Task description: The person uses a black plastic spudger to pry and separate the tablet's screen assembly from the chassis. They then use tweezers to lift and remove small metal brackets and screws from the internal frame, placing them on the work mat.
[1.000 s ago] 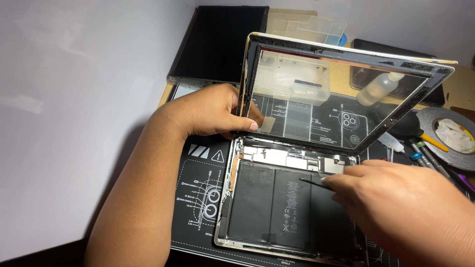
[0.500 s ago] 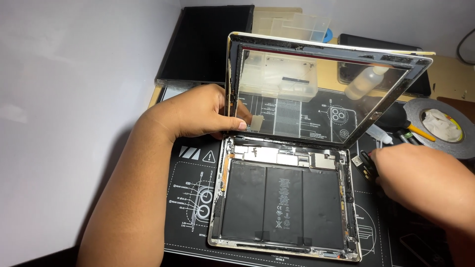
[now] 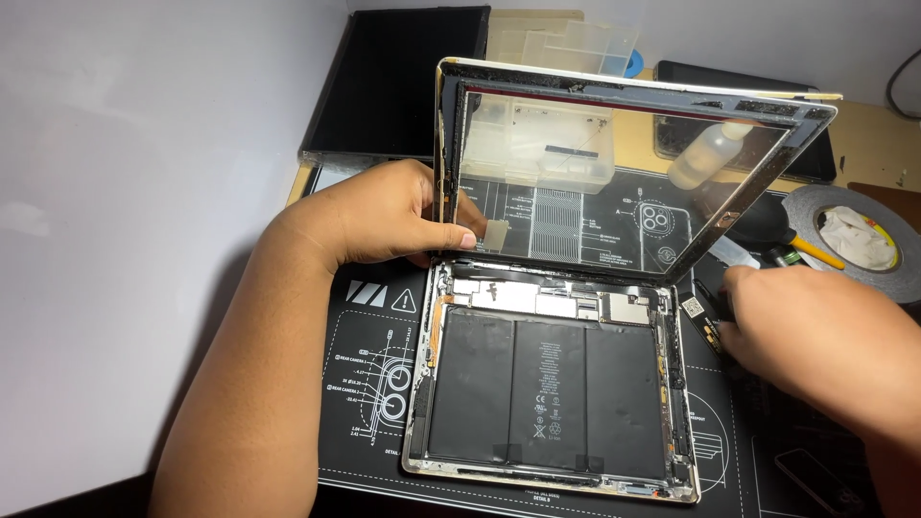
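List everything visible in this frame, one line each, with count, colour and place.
opened tablet body with black battery cells: one, silver and black, centre on mat
lifted glass front panel with dark frame: one, clear, tilted up above the body
black printed work mat: one, under the tablet
clear plastic parts box: one, behind the glass
grey tape roll: one, right edge
black flat panel: one, top left
left hand: gripping the glass panel's left edge
right hand: at the body's right side

- Black printed work mat (image 3: 369, 384) spread on the tabletop, under everything.
- Dark flat panel (image 3: 398, 82) at 11 o'clock.
- Clear plastic compartment box (image 3: 576, 43) at 12 o'clock.
- Small white squeeze bottle (image 3: 705, 158) at 1 o'clock.
- Roll of grey tape (image 3: 897, 273) at 3 o'clock, crumpled white wipe (image 3: 854, 235) inside.
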